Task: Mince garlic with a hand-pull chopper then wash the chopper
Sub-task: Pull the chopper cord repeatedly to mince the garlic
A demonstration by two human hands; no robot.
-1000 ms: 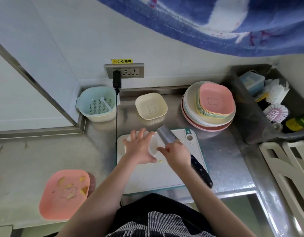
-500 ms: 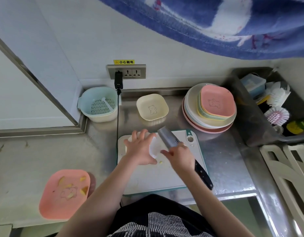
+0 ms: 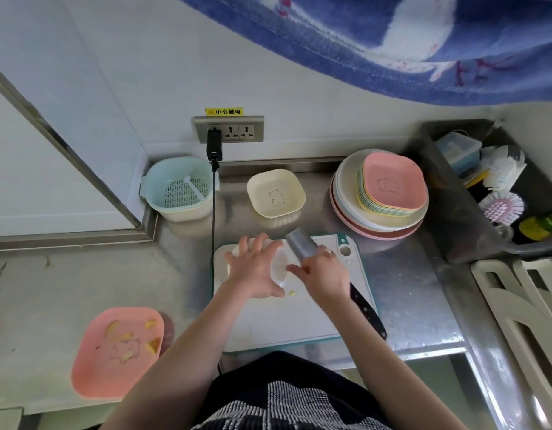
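Two hands worked over a white cutting board (image 3: 284,324) on the steel worktop (image 3: 405,293) in the head view. The left hand (image 3: 256,273) lay spread on a clear chopper bowl (image 3: 279,268) tipped on its side on the board, fingers (image 3: 262,243) straight and wide over it. The right hand (image 3: 322,276) gripped a knife (image 3: 301,245), fingers curled round it, blade pointing away and the black handle (image 3: 367,315) trailing toward the board's near right corner. One small garlic bit (image 3: 291,293) lay on the board just below the bowl's mouth. A pink dish (image 3: 118,352) with yellowish scraps sat well to the left.
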